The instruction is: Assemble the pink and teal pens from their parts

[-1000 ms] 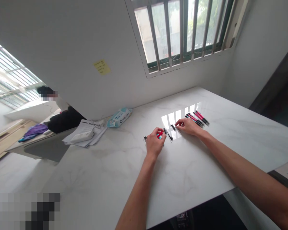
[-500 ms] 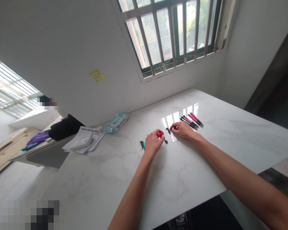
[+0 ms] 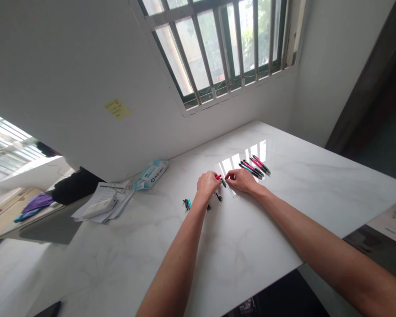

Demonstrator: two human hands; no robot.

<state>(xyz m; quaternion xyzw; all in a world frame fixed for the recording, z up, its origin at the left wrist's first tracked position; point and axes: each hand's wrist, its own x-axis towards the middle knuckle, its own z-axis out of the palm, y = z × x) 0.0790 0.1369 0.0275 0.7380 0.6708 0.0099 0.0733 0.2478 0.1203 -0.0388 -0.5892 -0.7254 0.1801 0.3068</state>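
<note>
My left hand is closed on a red pen barrel, whose end sticks out past the fingertips. Just beside that end is a black pen grip, close to the fingertips of my right hand. The right hand rests on the tabletop with thumb and finger pinched; what lies between them is too small to make out. Below the hands are a thin clear refill and another black pen part. Teal and black pen pieces lie left of my left wrist, partly covered by the arm.
Several assembled red and teal pens lie right of the hands on the white marbled table. A wipes packet and papers with a white device are at the left. A wall with a barred window rises behind.
My left hand has brought the red barrel closer to the black grip and the right fingertips. My right hand has stayed nearly in place, while the whole view has shifted.
</note>
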